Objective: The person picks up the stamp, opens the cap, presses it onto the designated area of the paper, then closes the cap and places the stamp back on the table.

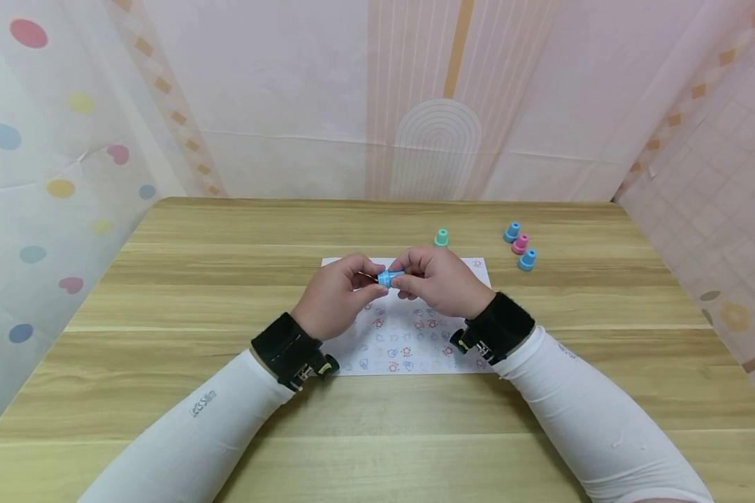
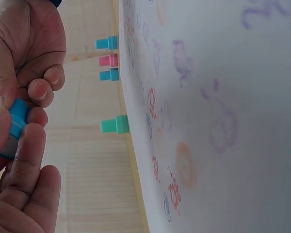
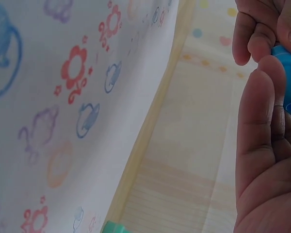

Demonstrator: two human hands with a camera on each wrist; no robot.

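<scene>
Both hands meet in the middle, just above the paper [image 1: 409, 335]; your left hand [image 1: 333, 297] and your right hand [image 1: 440, 279] each pinch one end of a small blue stamp [image 1: 390, 278] with curled fingers. From the left wrist you can see the stamp [image 2: 14, 127] held between your thumb and fingertips; from the right wrist only a bit of blue [image 3: 288, 73] peeks out between your fingers.

That stamp looks like hard plastic; it is likely very light and stiff, so it should not bend or squash; it also looks smooth, so it may slip if you hold it loosely. I think the best places to hold are the narrow top with one hand and the wide bottom with the other; keep your fingertips off the flat inky face, or you may get ink on your skin.

Under your hands the paper is already full of little stamped pictures, red flowers and blue and purple shapes; it lies flat on the wooden table [image 1: 163, 419]. Four more stamps stand past the paper: a green stamp [image 1: 441, 237] right at its far edge; then two blue ones [image 1: 512, 232] [image 1: 527, 260] with a pink one [image 1: 520, 244] between them, off to the right.
</scene>
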